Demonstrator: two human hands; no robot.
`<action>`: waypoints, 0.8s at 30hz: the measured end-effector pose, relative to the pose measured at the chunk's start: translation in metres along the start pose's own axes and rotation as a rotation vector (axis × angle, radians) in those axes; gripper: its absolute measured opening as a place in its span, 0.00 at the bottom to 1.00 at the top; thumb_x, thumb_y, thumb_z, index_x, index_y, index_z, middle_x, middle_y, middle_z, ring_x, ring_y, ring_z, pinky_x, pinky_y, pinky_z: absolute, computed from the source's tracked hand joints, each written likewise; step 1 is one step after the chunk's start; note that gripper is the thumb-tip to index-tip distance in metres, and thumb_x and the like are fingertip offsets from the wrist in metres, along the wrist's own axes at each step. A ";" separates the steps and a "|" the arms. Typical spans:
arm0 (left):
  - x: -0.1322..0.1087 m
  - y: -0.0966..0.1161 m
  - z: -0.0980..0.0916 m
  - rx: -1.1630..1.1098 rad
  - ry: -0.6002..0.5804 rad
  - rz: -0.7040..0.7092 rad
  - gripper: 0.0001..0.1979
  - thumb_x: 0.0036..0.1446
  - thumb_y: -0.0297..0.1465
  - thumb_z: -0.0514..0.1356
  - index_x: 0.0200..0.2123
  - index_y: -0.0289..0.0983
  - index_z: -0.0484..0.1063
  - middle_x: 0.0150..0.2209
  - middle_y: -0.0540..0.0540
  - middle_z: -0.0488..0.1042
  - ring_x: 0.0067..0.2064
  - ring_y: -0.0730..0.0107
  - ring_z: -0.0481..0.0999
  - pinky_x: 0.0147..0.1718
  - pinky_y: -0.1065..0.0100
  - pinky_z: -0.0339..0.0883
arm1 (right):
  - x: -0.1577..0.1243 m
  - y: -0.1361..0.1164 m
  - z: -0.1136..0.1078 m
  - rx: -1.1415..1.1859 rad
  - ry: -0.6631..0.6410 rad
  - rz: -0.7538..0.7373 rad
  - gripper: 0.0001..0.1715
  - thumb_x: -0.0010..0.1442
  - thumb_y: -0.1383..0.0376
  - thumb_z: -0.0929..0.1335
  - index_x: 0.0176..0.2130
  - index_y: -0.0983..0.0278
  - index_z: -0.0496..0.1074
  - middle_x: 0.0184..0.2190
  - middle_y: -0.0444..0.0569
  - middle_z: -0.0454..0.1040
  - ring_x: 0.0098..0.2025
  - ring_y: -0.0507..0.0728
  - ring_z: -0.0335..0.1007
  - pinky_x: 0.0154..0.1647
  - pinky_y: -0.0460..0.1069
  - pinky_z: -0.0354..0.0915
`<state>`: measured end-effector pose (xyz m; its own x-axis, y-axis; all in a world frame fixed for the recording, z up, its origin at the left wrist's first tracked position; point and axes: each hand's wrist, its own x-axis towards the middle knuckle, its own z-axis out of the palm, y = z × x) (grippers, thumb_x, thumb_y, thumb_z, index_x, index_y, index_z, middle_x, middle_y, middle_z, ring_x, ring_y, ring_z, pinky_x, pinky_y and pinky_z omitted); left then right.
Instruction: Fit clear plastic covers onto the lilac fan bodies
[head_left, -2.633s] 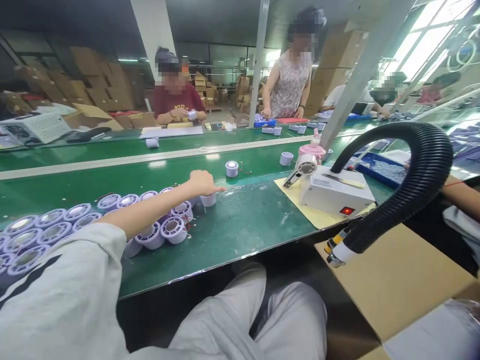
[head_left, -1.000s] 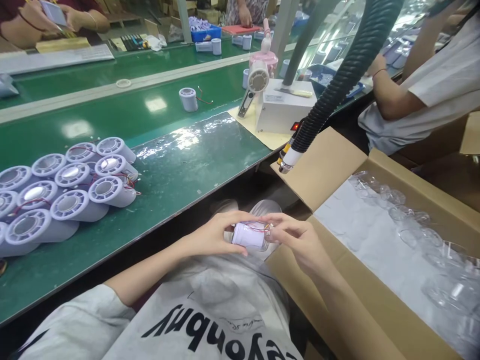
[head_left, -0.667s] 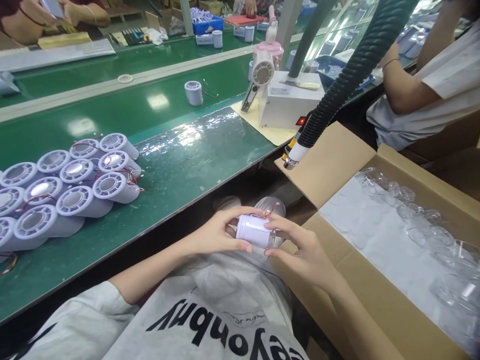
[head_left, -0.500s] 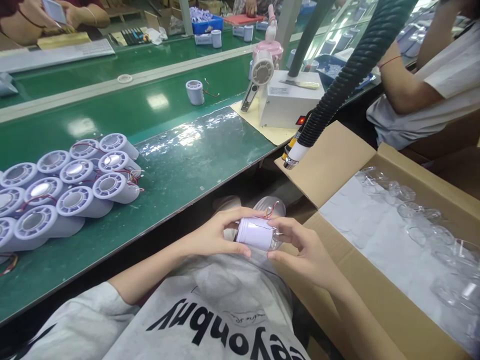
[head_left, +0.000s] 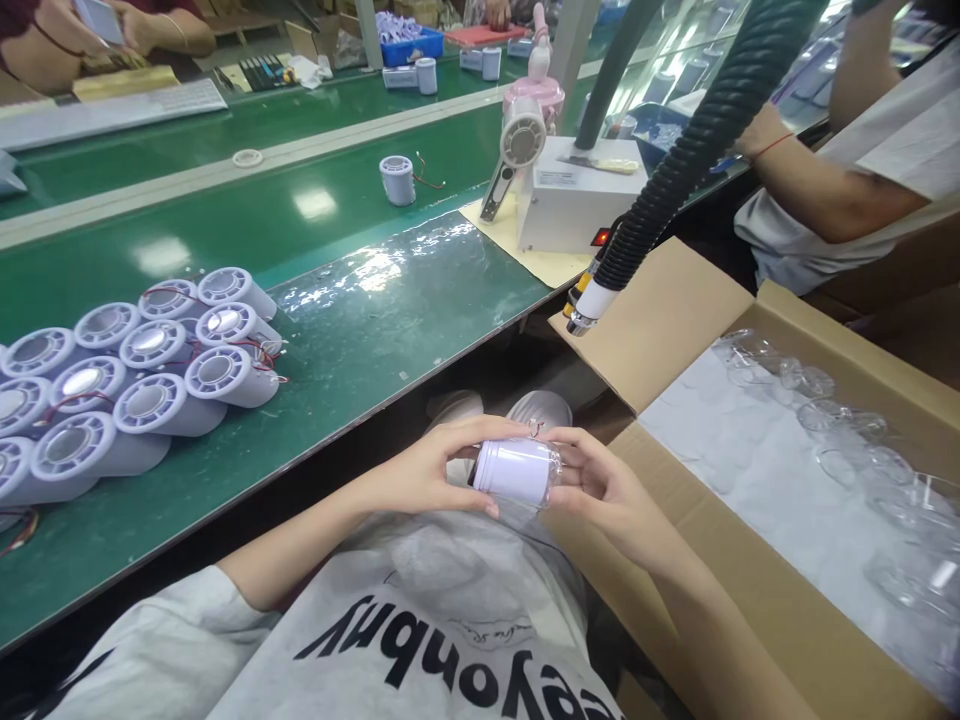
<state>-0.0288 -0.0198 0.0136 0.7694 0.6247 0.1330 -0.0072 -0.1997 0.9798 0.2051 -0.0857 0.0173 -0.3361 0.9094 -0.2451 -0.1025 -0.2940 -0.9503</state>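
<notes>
Over my lap, I hold a lavender cylindrical housing (head_left: 514, 470) lying on its side between my hands. My left hand (head_left: 439, 465) wraps round its left end, thumb below and fingers above. At the opposite end, my right hand (head_left: 600, 480) grips a clear plastic cover (head_left: 553, 462) fitted around the housing's right part; how far it reaches is hard to see. A bit of red and white wire (head_left: 535, 428) sticks up beside my right fingertips. The housing's two end faces are hidden.
Several lavender housings (head_left: 217, 372) with wires stand grouped on the green bench (head_left: 360, 340). A cardboard box (head_left: 675, 500) at right holds clear covers (head_left: 847, 420). A black hose (head_left: 675, 190) hangs by a white machine (head_left: 577, 205). Co-workers sit across and at right.
The clear cover has moved left, further over the housing, with my right hand following. The wire shows less. A single housing on the belt has shifted slightly right; the right co-worker's arm has moved.
</notes>
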 end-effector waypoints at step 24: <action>-0.004 -0.006 0.003 -0.060 0.023 -0.019 0.36 0.47 0.32 0.72 0.60 0.46 0.66 0.62 0.40 0.66 0.64 0.51 0.63 0.58 0.54 0.65 | 0.012 0.006 0.018 0.268 0.016 0.361 0.39 0.51 0.32 0.66 0.36 0.65 0.68 0.20 0.47 0.74 0.17 0.52 0.71 0.14 0.41 0.66</action>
<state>-0.0303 -0.0237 0.0066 0.7547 0.6455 0.1170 -0.0312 -0.1428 0.9893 0.1841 -0.0820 0.0122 -0.3807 0.7386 -0.5564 -0.2206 -0.6569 -0.7210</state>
